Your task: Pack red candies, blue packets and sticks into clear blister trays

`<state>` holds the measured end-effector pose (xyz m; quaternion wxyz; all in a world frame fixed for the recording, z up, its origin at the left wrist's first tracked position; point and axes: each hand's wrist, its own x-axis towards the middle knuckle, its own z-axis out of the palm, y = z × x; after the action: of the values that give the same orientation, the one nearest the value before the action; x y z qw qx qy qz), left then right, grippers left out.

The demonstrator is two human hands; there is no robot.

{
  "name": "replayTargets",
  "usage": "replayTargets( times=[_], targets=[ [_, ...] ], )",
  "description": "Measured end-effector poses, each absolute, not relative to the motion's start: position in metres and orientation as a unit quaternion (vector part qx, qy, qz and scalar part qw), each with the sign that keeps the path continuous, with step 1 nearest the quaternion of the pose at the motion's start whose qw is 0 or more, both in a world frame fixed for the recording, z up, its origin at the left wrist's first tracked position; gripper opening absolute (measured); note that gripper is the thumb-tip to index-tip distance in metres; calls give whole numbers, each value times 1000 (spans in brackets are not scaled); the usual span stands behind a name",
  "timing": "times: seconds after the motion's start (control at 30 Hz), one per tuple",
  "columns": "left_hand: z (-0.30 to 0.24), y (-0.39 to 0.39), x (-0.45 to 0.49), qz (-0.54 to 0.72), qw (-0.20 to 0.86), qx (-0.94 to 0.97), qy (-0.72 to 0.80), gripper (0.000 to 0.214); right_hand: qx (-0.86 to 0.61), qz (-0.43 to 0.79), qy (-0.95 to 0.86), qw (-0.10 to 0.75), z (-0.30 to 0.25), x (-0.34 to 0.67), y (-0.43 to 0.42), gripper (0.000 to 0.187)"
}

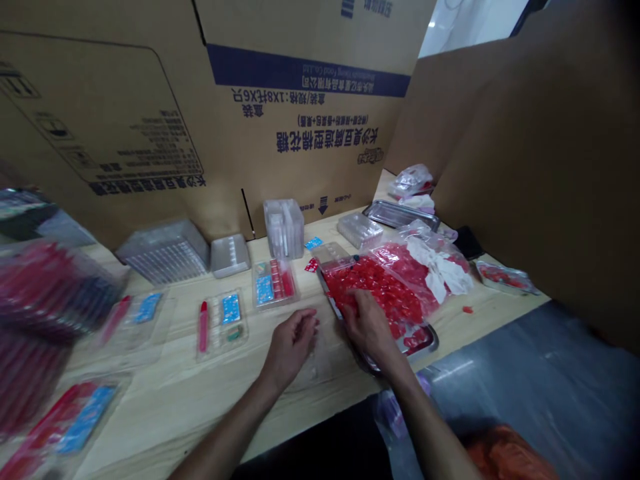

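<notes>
My right hand (367,325) rests on the near left part of a metal tray (425,341) heaped with small red packets (387,293), its fingers curled down among them. What they grip, if anything, is hidden. My left hand (291,343) lies on the wooden table (175,393) just left of the tray, fingers curled loosely, beside a clear plastic blister tray that is hard to make out. Ahead of it stands a filled blister tray (274,284) with red and blue items.
More clear blister trays (221,321) with red and blue pieces lie to the left, and blurred stacks of them (47,307) at the far left. Clear plastic boxes (283,227), a second metal tray (400,215) and white gloves (440,270) sit behind. Cardboard walls (300,100) enclose the bench.
</notes>
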<state>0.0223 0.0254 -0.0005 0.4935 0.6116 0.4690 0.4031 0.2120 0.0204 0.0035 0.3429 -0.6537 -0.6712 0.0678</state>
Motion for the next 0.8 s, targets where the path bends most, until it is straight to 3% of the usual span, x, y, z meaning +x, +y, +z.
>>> replayTargets(
  times=[0.07,0.2,0.33,0.47,0.53,0.67,0.8],
  targets=[
    [3,30,35,416,613,491,459,43,-611,105,-696,363,1,191,11,22],
    [-3,38,40,452,678,385,432,43,-551,167,-712,402,-8,166,5,31],
    [-7,42,21,450,687,353,449,46,-543,280,-666,427,-17,172,15,21],
    [-1,53,-8,502,622,366,477,41,-593,240,-630,440,-16,174,12,19],
    [2,60,-21,508,596,387,486,39,-572,216,-671,419,-12,165,1,20],
    [2,65,-32,469,579,436,504,35,-511,231,-772,299,-6,140,-23,25],
    [-7,64,-25,422,528,523,519,32,-530,212,-788,230,-6,129,-30,28]
  ],
)
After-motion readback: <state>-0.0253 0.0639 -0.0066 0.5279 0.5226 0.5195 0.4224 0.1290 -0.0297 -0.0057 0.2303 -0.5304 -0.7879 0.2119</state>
